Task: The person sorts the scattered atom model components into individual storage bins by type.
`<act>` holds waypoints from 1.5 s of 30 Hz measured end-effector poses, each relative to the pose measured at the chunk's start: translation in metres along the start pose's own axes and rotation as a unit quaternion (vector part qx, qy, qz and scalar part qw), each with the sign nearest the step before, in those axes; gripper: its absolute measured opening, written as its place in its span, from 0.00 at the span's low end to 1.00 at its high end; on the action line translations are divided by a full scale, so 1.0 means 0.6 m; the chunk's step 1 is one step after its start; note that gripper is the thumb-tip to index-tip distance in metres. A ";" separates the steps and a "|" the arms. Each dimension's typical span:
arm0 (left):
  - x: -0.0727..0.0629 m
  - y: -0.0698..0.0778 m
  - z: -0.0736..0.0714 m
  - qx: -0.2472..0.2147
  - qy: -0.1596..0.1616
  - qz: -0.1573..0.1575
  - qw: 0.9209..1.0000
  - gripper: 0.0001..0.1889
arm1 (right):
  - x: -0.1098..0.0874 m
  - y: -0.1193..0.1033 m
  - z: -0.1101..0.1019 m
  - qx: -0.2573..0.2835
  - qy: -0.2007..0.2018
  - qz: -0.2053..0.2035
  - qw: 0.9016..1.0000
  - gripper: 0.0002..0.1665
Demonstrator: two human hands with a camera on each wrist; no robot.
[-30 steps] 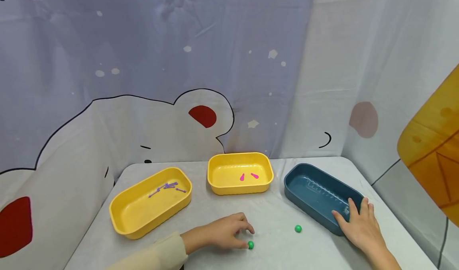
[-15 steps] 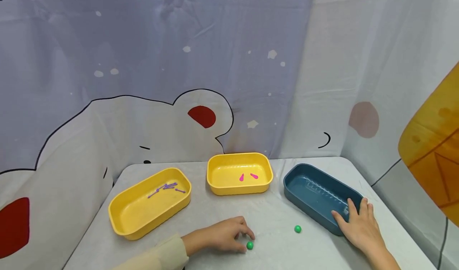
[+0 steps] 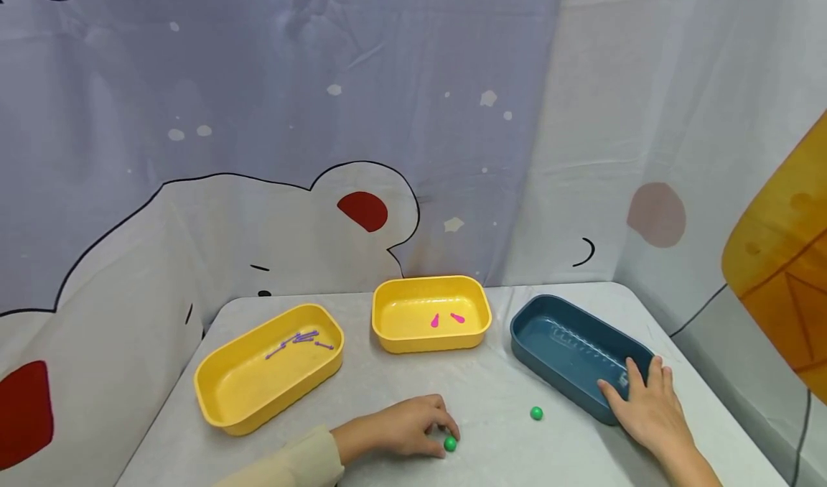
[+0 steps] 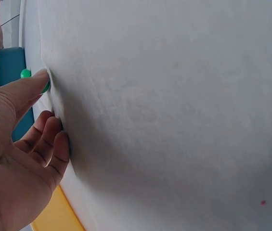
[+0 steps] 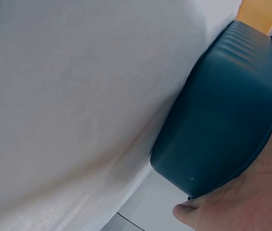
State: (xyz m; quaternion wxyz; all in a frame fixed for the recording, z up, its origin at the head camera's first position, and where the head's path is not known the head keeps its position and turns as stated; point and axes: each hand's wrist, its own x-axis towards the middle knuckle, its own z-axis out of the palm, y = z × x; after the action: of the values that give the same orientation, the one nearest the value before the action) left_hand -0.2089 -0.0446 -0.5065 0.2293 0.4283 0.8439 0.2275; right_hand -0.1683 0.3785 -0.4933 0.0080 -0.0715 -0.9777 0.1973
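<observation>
My left hand (image 3: 413,427) is low over the white table, with thumb and index fingertip on either side of a small green ball (image 3: 450,444), pinching it. In the left wrist view, the thumb (image 4: 27,89) covers most of that ball and the other fingers curl loosely below. A second green ball (image 3: 537,413) lies on the cloth between the hands. My right hand (image 3: 651,411) rests on the near end of a dark blue tray (image 3: 568,379), fingers spread across its rim. The right wrist view has the palm against the tray's edge (image 5: 217,110).
A yellow tray (image 3: 222,386) with several purple sticks (image 3: 300,337) stands at the left. Another yellow tray (image 3: 400,322), holding two pink pieces (image 3: 435,320), is at the back middle. Printed curtains (image 3: 478,149) hang behind the table.
The left hand's index fingertip has come down and closed in beside the green ball. My right hand and the blue tray have stayed put.
</observation>
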 end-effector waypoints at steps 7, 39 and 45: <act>0.004 0.008 0.005 0.010 0.009 -0.008 1.000 0.11 | 0.000 0.002 0.000 -0.001 0.003 0.002 1.000 0.58; 0.036 0.018 -0.002 0.038 0.043 -0.023 0.998 0.04 | 0.001 0.002 0.000 0.005 0.008 0.004 1.000 0.58; 0.044 0.019 -0.001 0.036 0.040 -0.020 0.998 0.04 | 0.000 0.000 0.001 0.007 0.004 0.004 1.000 0.58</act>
State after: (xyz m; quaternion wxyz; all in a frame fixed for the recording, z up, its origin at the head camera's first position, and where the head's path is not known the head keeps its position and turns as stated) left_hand -0.2163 -0.0167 -0.5047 0.1846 0.4099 0.8684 0.2093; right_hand -0.1684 0.3784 -0.4936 0.0116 -0.0764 -0.9760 0.2036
